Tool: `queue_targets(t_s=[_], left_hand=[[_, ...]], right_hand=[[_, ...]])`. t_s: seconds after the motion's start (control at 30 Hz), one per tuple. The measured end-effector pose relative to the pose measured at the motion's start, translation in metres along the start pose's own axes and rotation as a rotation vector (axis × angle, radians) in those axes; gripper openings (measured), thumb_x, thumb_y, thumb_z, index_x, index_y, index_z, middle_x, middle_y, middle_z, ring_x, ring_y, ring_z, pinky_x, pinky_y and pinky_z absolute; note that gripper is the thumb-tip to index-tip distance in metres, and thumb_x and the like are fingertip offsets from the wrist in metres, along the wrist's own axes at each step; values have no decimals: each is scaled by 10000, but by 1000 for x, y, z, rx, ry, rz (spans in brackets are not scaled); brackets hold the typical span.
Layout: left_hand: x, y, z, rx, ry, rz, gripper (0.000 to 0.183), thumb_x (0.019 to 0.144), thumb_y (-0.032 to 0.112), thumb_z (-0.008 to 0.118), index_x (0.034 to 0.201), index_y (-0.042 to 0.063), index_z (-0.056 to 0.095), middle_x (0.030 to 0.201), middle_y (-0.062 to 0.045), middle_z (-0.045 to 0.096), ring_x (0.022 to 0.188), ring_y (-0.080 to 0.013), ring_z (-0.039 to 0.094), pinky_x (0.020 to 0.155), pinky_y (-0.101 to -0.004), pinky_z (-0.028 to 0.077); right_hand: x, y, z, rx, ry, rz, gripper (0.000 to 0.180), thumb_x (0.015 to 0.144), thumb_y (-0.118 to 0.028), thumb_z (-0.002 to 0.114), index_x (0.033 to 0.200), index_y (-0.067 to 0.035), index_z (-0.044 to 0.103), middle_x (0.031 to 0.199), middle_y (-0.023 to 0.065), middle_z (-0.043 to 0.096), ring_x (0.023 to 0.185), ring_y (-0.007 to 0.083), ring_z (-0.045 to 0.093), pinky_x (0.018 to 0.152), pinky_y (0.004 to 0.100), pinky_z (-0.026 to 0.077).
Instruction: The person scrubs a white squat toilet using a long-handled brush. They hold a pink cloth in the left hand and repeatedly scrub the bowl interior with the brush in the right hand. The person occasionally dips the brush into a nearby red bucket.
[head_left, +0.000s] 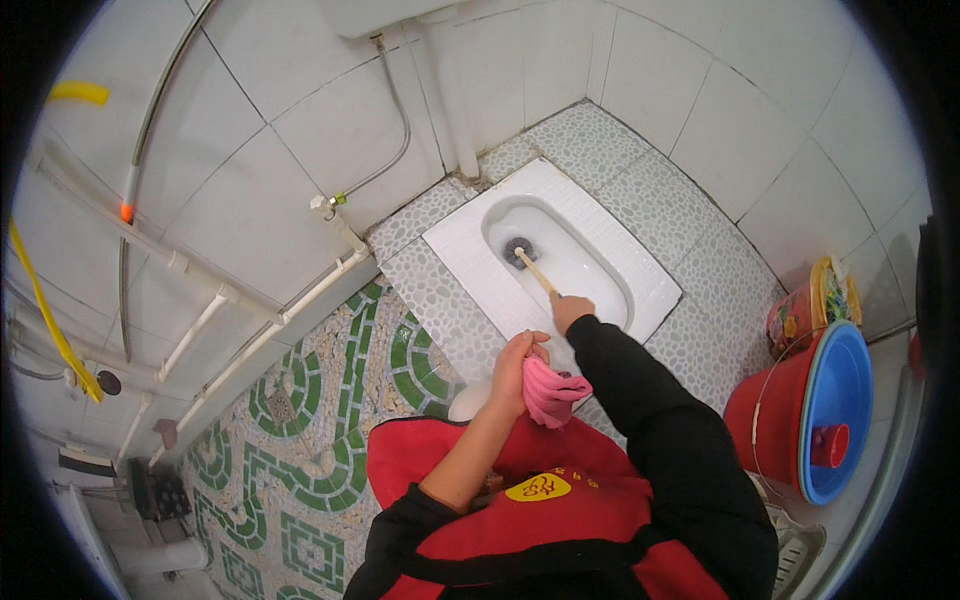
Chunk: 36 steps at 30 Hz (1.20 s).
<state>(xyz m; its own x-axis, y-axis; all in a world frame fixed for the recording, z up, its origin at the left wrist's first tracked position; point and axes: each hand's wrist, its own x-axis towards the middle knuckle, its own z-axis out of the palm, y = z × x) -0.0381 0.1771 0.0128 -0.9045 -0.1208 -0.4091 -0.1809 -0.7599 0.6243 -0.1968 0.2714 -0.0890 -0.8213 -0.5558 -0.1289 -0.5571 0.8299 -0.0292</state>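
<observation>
My right hand (571, 311) grips the pale handle of a toilet brush (536, 271). The brush's round dark bristle head (518, 253) rests in the bowl, towards its far left end. Around it is a white ceramic squat toilet (480, 281), set into a raised tiled platform. A folded pink cloth (551, 394) is held in my left hand (517, 367), close to my body and to the left of my right forearm. Some of the left fingers are hidden behind the hand and the cloth.
At right stand a red bucket (765, 420), a blue basin (844, 397) with a red cup (830, 445) in it, and a lined waste bin (795, 319). White pipes (307, 300) run along the left wall. Below the platform's edge lies a green-patterned floor (352, 450).
</observation>
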Motion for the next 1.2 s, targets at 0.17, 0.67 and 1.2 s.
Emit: queue_targets(t_s=[0.17,0.67,1.2], left_hand=[[-3,2,0,32,0,-1,335,873,316,456,959,2,540,660,-54,507,555,-124,462,508,-249,400],[0,2,4,58,2,-35,343,861,307,455,973,-11,517,662,-57,498,565,-135,462,518,-265,400],[0,2,4,-92,-26,-72,329,878,323,470,951,12,553,655,-42,522,543,-112,479,509,-235,420]], right_hand=[[-34,74,-55,-170,-21,-131,344,839,-159,414,1167,-187,512,672,92,610,613,268,610,517,411,457],[5,76,-48,-192,111,-19,349,855,-146,433,1196,-216,462,703,142,587,627,300,610,514,399,481],[-161,139,-135,-173,-271,131,538,785,-113,486,1279,-300,380,687,152,590,638,320,592,562,437,465]])
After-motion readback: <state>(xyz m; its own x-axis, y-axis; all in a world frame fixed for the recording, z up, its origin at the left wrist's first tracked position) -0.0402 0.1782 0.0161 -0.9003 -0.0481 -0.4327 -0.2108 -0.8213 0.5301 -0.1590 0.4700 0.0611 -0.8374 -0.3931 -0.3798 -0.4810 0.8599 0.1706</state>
